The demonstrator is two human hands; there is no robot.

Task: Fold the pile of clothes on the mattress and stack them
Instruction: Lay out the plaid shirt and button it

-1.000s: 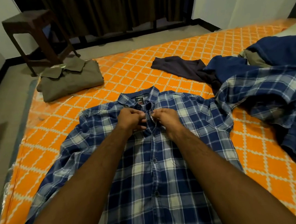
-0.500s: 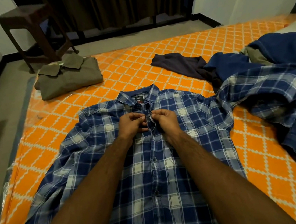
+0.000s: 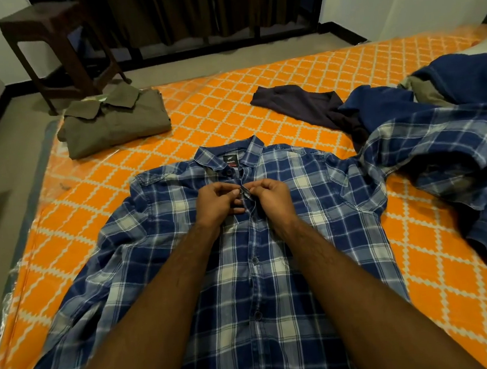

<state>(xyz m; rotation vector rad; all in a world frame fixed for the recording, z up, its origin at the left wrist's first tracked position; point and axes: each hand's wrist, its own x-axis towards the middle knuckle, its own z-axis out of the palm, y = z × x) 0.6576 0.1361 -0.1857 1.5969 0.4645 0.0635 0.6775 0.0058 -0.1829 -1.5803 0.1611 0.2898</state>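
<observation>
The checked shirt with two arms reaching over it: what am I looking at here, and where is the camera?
No machine here: a person wears a camera on the head, looking down at their own arms. On the orange mattress a blue checked shirt lies spread flat, front up. The left hand and right hand meet just below the collar and pinch the front strip around a button, seemingly fastening it. At the far left corner sits an olive shirt, already folded. To the right lies a loose heap of unfolded clothes, blue and dark. A brown stool stands on the floor beyond.
</observation>
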